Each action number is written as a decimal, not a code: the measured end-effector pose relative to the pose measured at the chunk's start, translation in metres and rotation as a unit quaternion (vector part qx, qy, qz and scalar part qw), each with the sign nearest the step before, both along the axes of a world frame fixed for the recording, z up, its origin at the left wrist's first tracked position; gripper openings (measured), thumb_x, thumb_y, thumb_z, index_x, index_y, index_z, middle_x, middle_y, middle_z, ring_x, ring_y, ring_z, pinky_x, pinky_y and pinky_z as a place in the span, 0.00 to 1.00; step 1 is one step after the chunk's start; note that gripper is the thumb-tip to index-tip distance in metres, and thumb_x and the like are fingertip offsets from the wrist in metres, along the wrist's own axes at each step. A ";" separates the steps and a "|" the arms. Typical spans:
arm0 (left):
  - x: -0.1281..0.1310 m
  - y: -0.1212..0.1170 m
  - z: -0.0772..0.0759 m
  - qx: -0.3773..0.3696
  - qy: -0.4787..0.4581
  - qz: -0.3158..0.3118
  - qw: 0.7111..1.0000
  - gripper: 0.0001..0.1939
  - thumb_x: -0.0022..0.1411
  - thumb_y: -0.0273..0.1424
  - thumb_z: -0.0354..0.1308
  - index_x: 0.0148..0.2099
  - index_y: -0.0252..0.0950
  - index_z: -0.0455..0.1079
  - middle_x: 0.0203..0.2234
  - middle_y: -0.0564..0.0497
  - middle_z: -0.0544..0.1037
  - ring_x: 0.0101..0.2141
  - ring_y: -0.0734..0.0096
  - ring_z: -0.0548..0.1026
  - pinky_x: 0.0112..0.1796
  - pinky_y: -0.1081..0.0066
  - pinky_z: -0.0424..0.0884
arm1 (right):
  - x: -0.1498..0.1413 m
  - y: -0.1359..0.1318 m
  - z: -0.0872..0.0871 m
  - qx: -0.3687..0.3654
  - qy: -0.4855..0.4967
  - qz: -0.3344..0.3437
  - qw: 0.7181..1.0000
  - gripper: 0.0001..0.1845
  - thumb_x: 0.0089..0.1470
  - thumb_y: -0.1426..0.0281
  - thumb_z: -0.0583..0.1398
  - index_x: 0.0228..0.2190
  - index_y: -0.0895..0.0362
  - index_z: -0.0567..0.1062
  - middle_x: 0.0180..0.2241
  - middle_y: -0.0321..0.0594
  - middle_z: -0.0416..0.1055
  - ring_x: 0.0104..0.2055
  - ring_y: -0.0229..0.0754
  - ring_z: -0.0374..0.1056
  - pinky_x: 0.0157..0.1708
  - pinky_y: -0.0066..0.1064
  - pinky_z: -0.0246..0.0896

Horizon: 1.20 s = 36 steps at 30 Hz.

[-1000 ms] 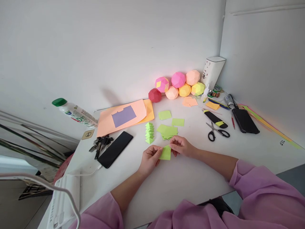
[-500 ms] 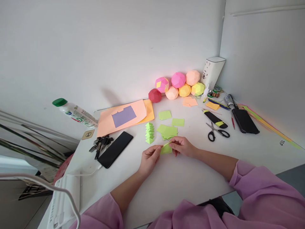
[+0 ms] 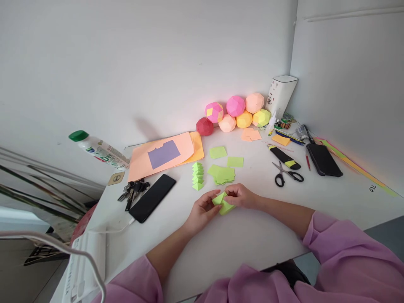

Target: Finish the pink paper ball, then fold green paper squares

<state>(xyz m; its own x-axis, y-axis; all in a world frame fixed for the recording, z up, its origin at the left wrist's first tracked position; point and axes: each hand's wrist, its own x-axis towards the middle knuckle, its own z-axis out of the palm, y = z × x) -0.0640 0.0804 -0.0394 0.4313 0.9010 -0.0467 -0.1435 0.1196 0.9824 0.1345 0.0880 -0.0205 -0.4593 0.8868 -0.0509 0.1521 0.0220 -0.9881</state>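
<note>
A light-green sheet of paper point(image 3: 224, 206), partly folded, is held between both hands just above the white table. My left hand point(image 3: 203, 210) grips its left side, thumb in front and fingers behind. My right hand point(image 3: 242, 196) pinches its upper right part; some of those fingertips are hidden. Right behind the hands lies a loose pile of green paper pieces point(image 3: 221, 174). Two single green pieces sit farther back, one being a green rectangle point(image 3: 235, 161). To the left, several folded green paper units point(image 3: 198, 176) stand nested in a row.
Faceted paper balls point(image 3: 235, 106) are stacked against the wall. Scissors point(image 3: 288, 173), a utility knife point(image 3: 284, 157) and a dark phone case point(image 3: 324, 160) lie at the right. At the left are a black phone point(image 3: 152, 198), keys point(image 3: 134, 193), peach sheets point(image 3: 160, 155) and a bottle point(image 3: 99, 149).
The green paper has turned and tilted, so more of its folded face shows. My left hand has shifted slightly right and down, its fingers now more spread around the paper.
</note>
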 end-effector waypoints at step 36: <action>0.003 -0.002 0.008 -0.056 -0.033 0.018 0.998 0.20 0.49 0.37 0.68 0.35 0.38 0.59 0.27 0.54 0.75 0.29 0.72 0.74 0.35 0.69 0.70 | 0.002 0.004 -0.012 -0.054 0.095 0.001 0.994 0.18 0.45 0.59 0.66 0.27 0.59 0.67 0.22 0.31 0.63 0.22 0.31 0.56 0.22 0.24 0.49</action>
